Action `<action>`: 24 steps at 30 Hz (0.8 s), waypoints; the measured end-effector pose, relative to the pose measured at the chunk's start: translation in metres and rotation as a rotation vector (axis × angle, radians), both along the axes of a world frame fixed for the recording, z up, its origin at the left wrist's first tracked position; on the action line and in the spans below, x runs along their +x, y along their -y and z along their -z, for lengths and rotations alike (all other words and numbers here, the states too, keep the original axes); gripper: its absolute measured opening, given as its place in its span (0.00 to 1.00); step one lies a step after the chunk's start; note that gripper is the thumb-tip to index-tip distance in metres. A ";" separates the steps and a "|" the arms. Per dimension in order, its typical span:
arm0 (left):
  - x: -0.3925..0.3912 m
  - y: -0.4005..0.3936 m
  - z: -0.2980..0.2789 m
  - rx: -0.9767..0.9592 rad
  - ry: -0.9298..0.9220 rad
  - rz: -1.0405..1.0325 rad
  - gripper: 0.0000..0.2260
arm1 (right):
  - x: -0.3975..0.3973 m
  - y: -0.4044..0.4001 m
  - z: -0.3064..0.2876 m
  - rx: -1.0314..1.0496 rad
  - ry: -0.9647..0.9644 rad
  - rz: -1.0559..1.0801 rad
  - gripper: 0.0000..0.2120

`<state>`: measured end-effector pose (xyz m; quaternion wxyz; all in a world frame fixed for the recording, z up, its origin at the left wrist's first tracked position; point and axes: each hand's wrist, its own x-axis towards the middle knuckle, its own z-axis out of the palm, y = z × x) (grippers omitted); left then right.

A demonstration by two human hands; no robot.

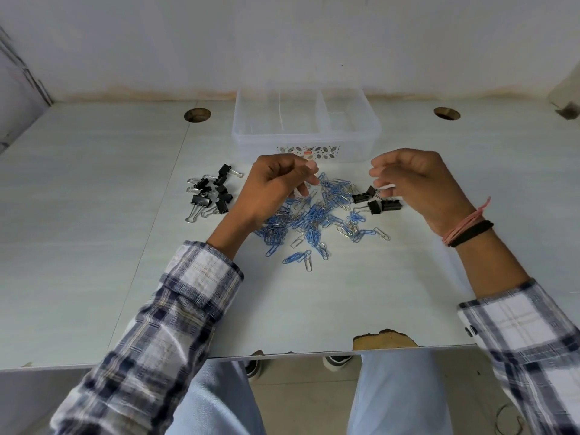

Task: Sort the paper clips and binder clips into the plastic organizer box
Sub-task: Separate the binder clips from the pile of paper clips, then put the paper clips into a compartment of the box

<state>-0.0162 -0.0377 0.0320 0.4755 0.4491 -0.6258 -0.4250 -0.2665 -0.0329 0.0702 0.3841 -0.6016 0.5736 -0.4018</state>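
- While both hands hover above it, the heap of paper clips [317,215], mostly blue with some silver, lies spread on the middle of the desk [94,246].
- Black binder clips sit in two groups: a larger cluster [212,193] to the left of the heap, and a few [378,200] at its right edge.
- Behind the heap, at the back of the desk, stands the clear plastic organizer box [306,128], divided into compartments that look empty.
- Curled over the heap's left side, the left hand [276,189] has its fingers pinched together; whether a clip is between them I cannot tell.
- Over the right group of binder clips, the right hand [420,186] is loosely curled, fingertips near one clip's wire handles, though any grasp is blurred.
- Plaid sleeves cover both forearms.
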 end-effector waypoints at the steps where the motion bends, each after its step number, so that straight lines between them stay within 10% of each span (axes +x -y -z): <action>1: 0.001 -0.002 -0.002 0.018 0.036 -0.014 0.10 | 0.004 -0.003 0.000 0.003 -0.040 -0.032 0.07; 12: 0.024 -0.055 -0.016 0.229 0.939 -0.139 0.27 | 0.043 -0.033 0.003 0.081 -0.720 -0.264 0.17; 17: 0.005 -0.061 -0.014 0.195 0.775 -0.071 0.17 | 0.068 -0.028 -0.001 0.065 -0.581 -0.362 0.17; 24: 0.030 -0.046 -0.028 0.324 1.001 0.111 0.43 | 0.074 0.010 -0.001 0.073 -0.866 -0.450 0.05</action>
